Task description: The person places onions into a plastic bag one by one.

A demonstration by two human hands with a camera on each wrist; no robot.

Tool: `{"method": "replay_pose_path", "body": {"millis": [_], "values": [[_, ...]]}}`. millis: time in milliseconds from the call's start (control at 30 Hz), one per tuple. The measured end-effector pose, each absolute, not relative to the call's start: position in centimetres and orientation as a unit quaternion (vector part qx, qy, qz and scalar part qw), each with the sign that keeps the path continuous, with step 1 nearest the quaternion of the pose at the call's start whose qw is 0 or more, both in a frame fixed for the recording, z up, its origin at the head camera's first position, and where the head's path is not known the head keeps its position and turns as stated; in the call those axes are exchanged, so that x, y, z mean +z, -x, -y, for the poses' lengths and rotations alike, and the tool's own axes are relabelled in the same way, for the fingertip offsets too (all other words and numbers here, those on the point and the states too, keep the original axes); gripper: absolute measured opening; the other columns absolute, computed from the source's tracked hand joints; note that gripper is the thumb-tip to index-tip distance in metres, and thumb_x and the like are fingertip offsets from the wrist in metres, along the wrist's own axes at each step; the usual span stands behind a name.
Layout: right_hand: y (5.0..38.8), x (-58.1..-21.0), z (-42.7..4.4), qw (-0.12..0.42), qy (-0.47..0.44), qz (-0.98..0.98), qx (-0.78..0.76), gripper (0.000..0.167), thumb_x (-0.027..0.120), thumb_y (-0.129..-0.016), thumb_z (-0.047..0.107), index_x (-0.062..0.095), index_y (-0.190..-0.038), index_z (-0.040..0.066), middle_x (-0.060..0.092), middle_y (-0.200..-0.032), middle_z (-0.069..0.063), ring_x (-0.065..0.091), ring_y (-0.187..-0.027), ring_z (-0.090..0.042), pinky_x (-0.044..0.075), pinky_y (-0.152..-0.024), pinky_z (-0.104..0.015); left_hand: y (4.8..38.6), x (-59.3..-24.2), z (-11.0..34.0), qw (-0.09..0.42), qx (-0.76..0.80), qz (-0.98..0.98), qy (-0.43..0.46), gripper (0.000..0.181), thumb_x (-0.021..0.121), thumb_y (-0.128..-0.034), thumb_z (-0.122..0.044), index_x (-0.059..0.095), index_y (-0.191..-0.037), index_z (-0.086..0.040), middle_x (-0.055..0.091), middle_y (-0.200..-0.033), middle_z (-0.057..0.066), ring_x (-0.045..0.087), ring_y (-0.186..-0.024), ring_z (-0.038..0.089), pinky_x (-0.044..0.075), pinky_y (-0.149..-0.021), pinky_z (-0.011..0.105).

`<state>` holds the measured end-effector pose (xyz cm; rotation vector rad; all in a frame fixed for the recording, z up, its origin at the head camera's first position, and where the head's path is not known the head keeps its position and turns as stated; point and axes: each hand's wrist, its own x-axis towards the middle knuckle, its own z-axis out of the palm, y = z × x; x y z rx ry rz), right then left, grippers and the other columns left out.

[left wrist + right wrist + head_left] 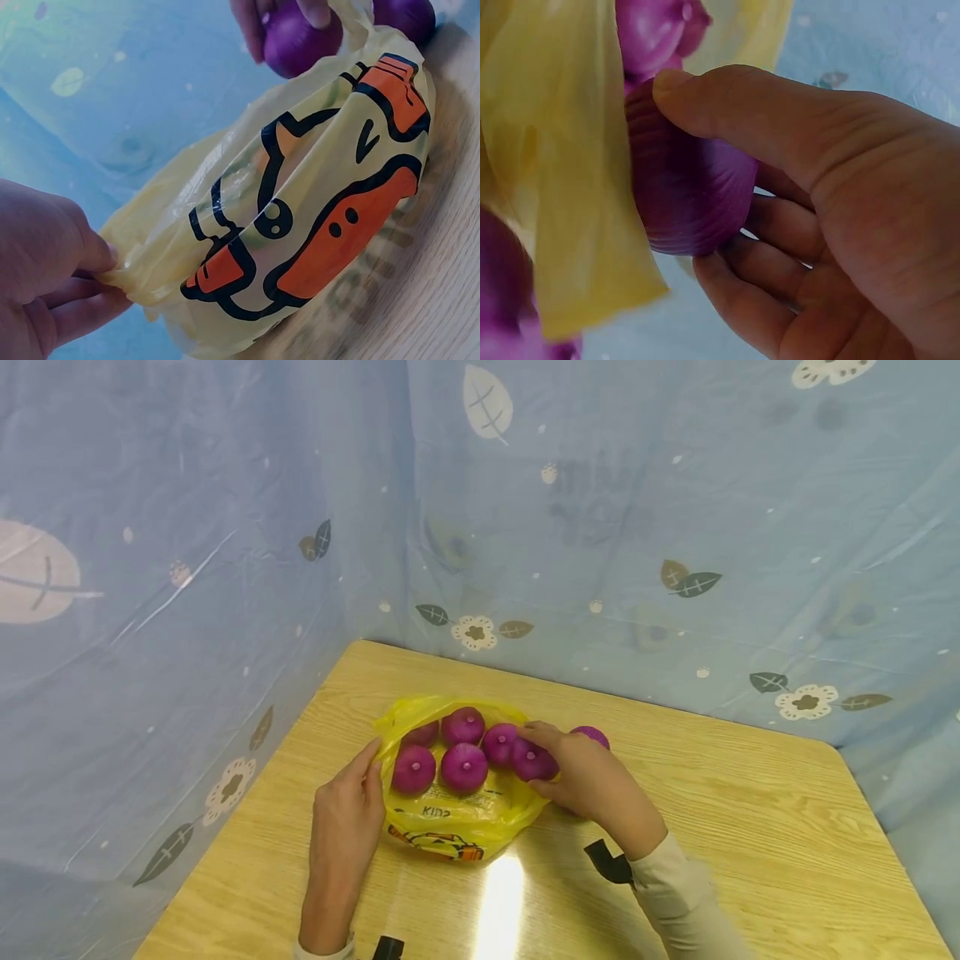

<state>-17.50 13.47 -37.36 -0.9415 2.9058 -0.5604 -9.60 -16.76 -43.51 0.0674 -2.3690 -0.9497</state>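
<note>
A yellow plastic bag (480, 827) with a printed cartoon animal lies on the table, its mouth spread wide. Several purple onions (464, 768) sit inside it. At the bag's left rim, my left hand (348, 818) pinches the plastic between thumb and fingers; the left wrist view shows the gathered edge (131, 277). My right hand (600, 781) grips another purple onion (532, 760) at the right side of the mouth. In the right wrist view, thumb and fingers wrap this ridged onion (694, 180), part of it behind a yellow flap (570, 150).
One more purple onion (592, 735) shows just beyond my right hand, outside the bag and partly hidden. Under everything is a light wooden table (750, 827). Blue patterned curtains (600, 510) close off the table's back and left.
</note>
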Motion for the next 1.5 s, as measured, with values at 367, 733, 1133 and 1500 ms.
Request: {"method": "replay_pose_path", "body": {"millis": [367, 733, 1133, 1500], "values": [[17.2, -39.9, -11.7, 0.036, 0.291, -0.937, -0.189, 0.074, 0.095, -0.081, 0.021, 0.063, -0.147, 0.012, 0.080, -0.111, -0.010, 0.074, -0.088, -0.016, 0.062, -0.082, -0.033, 9.5, -43.5, 16.9, 0.285, -0.358, 0.888, -0.030, 0.034, 0.065, -0.1024, 0.002, 0.069, -0.137, 0.000, 0.075, -0.122, 0.022, 0.068, -0.076, 0.021, 0.060, -0.064, 0.041], [17.1, -41.3, -10.8, 0.015, 0.291, -0.933, -0.211, 0.073, 0.094, -0.083, 0.021, 0.060, -0.146, 0.006, 0.078, -0.114, -0.012, 0.072, -0.082, -0.015, 0.062, -0.079, -0.032, 9.6, -43.5, 17.3, 0.286, -0.363, 0.887, -0.025, 0.034, 0.065, -0.1030, 0.002, 0.069, -0.137, 0.001, 0.074, -0.124, 0.022, 0.071, -0.081, 0.022, 0.062, -0.068, 0.045], [17.2, -41.8, -10.1, 0.005, 0.260, -0.941, -0.218, 0.076, 0.091, -0.087, 0.021, 0.056, -0.151, 0.002, 0.052, -0.156, -0.025, 0.070, -0.118, -0.040, 0.056, -0.103, -0.048, 9.8, -43.4, 17.5, 0.280, -0.372, 0.885, -0.014, 0.034, 0.065, -0.1031, 0.001, 0.068, -0.137, 0.003, 0.074, -0.122, 0.024, 0.074, -0.084, 0.027, 0.064, -0.069, 0.047], [16.9, -43.0, -9.4, 0.007, 0.257, -0.938, -0.233, 0.075, 0.088, -0.089, 0.016, 0.052, -0.153, 0.000, 0.042, -0.162, -0.029, 0.056, -0.137, -0.045, 0.051, -0.109, -0.050, 9.7, -43.3, 17.4, 0.281, -0.364, 0.888, -0.013, 0.035, 0.066, -0.1022, 0.002, 0.068, -0.137, 0.002, 0.076, -0.117, 0.023, 0.057, -0.062, 0.016, 0.056, -0.058, 0.034]]}}
